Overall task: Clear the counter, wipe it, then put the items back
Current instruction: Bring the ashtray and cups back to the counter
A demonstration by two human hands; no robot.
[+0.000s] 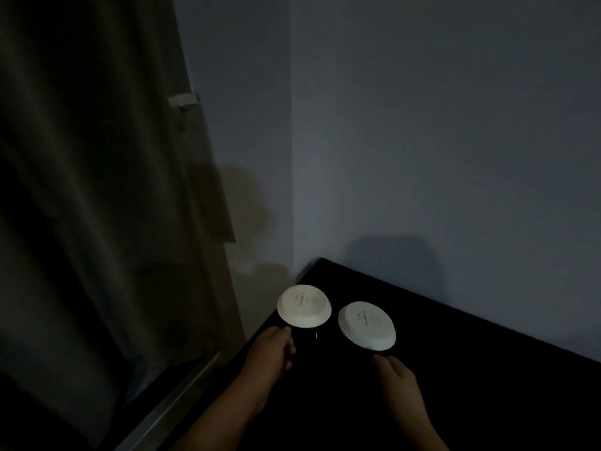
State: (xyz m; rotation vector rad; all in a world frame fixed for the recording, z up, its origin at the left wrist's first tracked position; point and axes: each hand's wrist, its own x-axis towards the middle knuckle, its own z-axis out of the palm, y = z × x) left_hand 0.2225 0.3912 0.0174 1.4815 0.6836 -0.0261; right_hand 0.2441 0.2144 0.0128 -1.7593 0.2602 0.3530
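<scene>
Very dim throughout. In the lower middle of the frame, two dark, white-lidded cups side by side, near but not touching: left cup (304, 305) at the left edge of the counter (487, 369), right cup (367, 326) slightly lower in the frame. Small print on each round, crimped white top, too small to read. Dark bodies nearly lost against the black counter, which fills the lower right up to the wall corner. Hard to say whether resting on it or held just off it.

Left hand (271, 349) reaching in from the bottom centre, fingers (289, 346) curled round the dark side of the left cup just under its lid, gripping it. Right hand (395, 375) coming up from the bottom edge further right, fingers (383, 361) partly bent and pointed at the base of the right cup. Too dark there to tell whether closed on the cup or merely touching it.

Down the left of the frame, a dark curtain (97, 190), with a pale rail (182, 395) running diagonally at the lower left. Across the upper right, a plain bluish wall (422, 125) with soft shadows above the counter.
</scene>
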